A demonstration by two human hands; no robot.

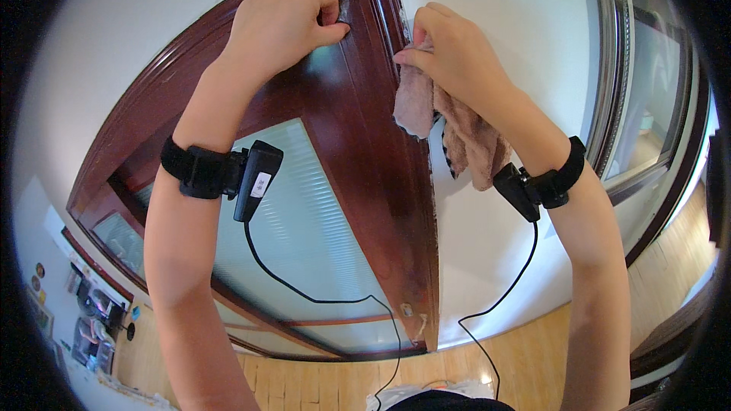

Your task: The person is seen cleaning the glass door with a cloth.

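Note:
A brownish-pink cloth [468, 125], like a small towel, hangs in folds from my right hand [457, 45]. Thumb and fingers pinch its upper end, next to the outer edge of a dark reddish-brown wooden door frame [394, 182]. My left hand [285, 23] is raised at the upper part of the frame, its fingers curled and its thumb stretched along the wood. Just beyond those fingertips is a pale, shiny patch [345, 4], perhaps clear tape or film. Whether the left fingers grip any of it is hidden.
Ribbed glass panels [297, 200] fill the woodwork below my hands. Each wrist wears a black strapped device [260, 180] trailing a thin cable [497, 302]. A white wall [497, 251] and a metal-framed glass door [645, 103] stand at right, above wooden flooring [525, 342].

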